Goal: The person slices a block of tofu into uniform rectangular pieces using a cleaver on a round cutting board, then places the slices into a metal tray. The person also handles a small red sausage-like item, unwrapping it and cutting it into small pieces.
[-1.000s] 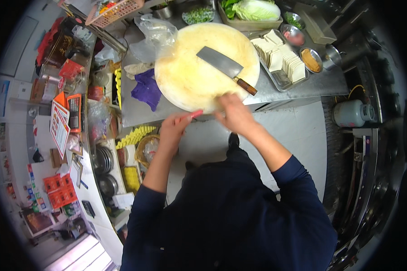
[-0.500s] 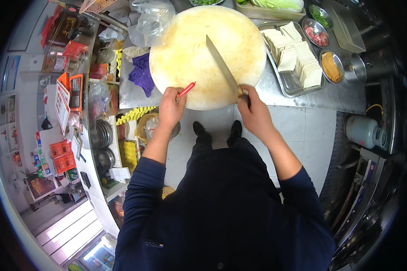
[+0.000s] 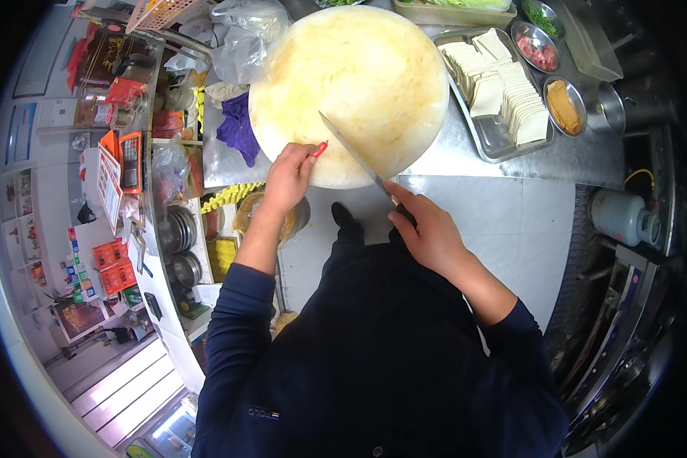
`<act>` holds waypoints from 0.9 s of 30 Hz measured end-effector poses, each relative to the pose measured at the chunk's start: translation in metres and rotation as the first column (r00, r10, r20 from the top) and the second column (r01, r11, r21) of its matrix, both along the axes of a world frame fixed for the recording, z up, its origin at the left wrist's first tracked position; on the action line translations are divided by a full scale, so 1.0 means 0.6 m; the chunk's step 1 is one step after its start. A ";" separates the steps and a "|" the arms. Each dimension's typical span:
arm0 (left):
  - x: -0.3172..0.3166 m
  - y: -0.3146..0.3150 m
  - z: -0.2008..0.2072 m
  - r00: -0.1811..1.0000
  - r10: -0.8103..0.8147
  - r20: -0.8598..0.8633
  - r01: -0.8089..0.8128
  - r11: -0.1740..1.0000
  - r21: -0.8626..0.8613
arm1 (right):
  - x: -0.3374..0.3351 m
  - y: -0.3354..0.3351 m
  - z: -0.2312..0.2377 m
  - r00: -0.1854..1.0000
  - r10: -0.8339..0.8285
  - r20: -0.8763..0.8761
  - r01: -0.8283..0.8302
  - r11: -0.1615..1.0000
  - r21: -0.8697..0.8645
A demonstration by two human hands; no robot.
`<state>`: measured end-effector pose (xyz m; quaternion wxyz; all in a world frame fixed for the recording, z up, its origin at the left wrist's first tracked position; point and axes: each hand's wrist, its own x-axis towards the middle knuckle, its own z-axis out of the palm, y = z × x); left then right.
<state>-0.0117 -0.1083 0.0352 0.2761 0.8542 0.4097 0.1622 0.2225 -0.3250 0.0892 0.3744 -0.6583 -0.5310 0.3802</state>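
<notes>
My left hand (image 3: 288, 179) is closed, pinching a slim, glossy red stick-shaped thing with a thin tip (image 3: 320, 149) over the near left of the round, pale cutting board (image 3: 343, 46). I cannot tell whether the red thing is a chili or a wrapped sausage. The fingers of my right hand (image 3: 427, 229) wrap round the dark handle of a long knife (image 3: 356, 154). Its blade slants up and left over the board's near part, with the edge close to the red thing but apart from it. My right hand is off the board's near rim.
Right of the board, a metal tray (image 3: 504, 149) holds stacked pale sheets (image 3: 525, 107). Beyond stand bowls of pink meat (image 3: 538, 55) and tan food (image 3: 563, 107). A purple cloth (image 3: 238, 131) and plastic bag (image 3: 244, 46) lie left. A gas cylinder (image 3: 624, 217) stands at the right.
My right hand has drawn the knife nearer to me and left, its tip now lower on the board. The red thing is tilted flatter and shows less beyond my left fingers.
</notes>
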 end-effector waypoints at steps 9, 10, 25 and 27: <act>0.014 -0.023 0.003 0.999 0.049 0.001 -0.049 0.997 -0.065 | 0.005 -0.011 0.008 0.999 0.007 -0.046 -0.011 0.995 -0.097; 0.015 -0.025 0.005 0.999 0.048 0.005 -0.047 0.996 -0.069 | 0.004 -0.012 0.009 0.999 0.009 -0.048 -0.014 0.995 -0.100; 0.019 -0.025 0.003 1.000 -0.006 0.004 0.006 1.000 -0.021 | 0.015 -0.017 0.037 0.991 0.100 0.090 -0.089 0.989 -0.119; 0.019 -0.024 0.003 1.000 -0.012 -0.006 0.012 0.999 -0.030 | 0.019 -0.018 0.045 0.986 0.119 0.114 -0.101 0.983 -0.152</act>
